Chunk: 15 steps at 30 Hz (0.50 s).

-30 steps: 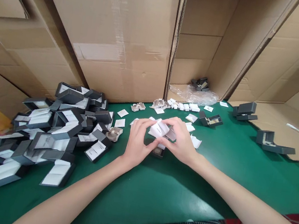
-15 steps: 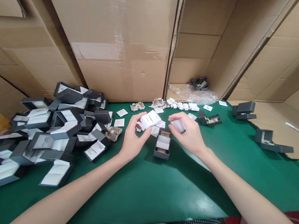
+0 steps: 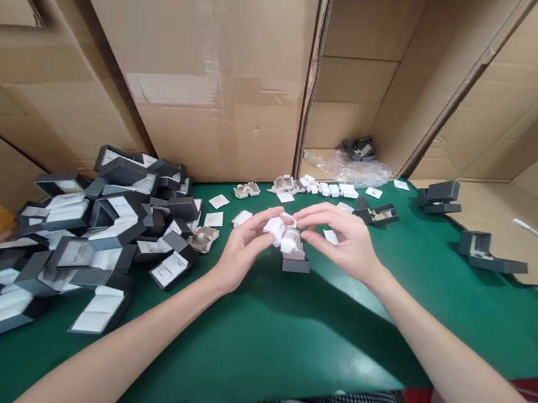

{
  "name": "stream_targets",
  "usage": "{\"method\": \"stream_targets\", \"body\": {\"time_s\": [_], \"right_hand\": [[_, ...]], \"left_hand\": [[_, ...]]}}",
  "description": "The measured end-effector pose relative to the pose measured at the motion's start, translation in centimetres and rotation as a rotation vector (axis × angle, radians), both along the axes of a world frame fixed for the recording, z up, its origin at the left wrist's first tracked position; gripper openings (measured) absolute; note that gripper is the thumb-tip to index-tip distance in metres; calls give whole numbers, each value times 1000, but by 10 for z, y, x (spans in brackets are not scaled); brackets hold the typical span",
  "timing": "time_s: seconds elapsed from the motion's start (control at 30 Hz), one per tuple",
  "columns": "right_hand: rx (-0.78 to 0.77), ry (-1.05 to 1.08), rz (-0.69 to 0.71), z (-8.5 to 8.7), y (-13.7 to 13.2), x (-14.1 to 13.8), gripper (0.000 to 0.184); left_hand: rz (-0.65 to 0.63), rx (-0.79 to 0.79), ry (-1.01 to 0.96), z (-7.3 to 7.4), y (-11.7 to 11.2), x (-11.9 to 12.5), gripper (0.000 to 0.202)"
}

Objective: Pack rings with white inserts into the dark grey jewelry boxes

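My left hand grips a small white box insert between thumb and fingers, above the green table. From the other side, the fingers of my right hand close on the white insert's right part, which looks rounded and blurred. Directly beneath lies a small dark grey box; only its near end shows, the remainder covered by the insert and my fingers. A white piece shows past my right thumb, and I cannot tell whether it is held or lying on the table.
A heap of open dark boxes with white linings covers the left side. White cards, crumpled beige inserts and small white blocks lie toward the back. More open boxes stand at right, before tall cardboard walls.
My right hand has moved left to meet my left hand at the white insert. The insert has shifted right and down, over the dark box, and now covers most of it.
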State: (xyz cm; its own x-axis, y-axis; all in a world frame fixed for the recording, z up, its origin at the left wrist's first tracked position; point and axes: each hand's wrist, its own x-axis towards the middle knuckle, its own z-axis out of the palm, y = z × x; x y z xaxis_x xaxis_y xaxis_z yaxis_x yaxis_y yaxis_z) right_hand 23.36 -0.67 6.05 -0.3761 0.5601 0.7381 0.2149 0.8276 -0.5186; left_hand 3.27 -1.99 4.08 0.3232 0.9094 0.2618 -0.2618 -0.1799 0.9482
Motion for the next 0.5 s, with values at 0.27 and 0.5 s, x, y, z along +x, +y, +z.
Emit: {"method": "stream_targets", "body": {"time_s": [0.27,0.5], "right_hand": [[125,-106,-11,-5,-2,-6,12],[242,-128,-61,-10,-4,-10,35]], "left_hand": [[-59,-246,-241,4,0,3,30],[-105,-270,-252,6,-4,6,15]]}}
